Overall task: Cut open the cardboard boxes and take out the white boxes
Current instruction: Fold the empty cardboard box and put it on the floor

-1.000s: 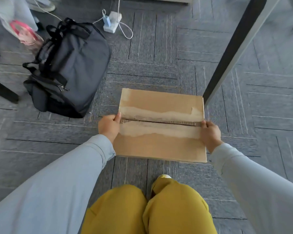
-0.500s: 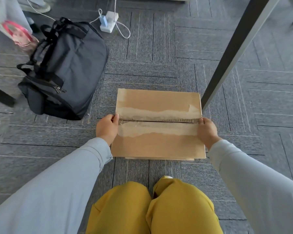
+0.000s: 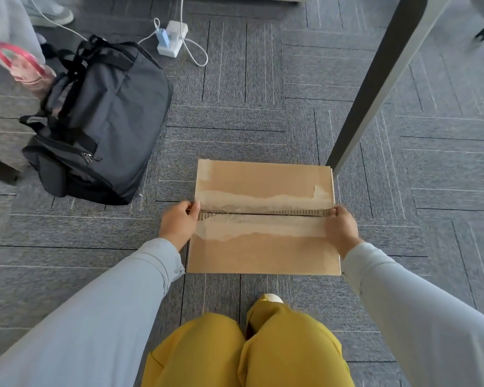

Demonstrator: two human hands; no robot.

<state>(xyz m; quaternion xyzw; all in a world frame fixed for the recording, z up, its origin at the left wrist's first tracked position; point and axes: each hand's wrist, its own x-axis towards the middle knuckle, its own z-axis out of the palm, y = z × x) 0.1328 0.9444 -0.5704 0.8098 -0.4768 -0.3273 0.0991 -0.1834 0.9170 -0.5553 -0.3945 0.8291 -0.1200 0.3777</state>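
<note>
Both hands (image 3: 178,222) (image 3: 342,229) grip the cardboard box (image 3: 264,247) ends (long axis left-right).

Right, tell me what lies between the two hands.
In the head view, the cardboard box spans from left hand to right hand; its centre seam runs between them.
</note>
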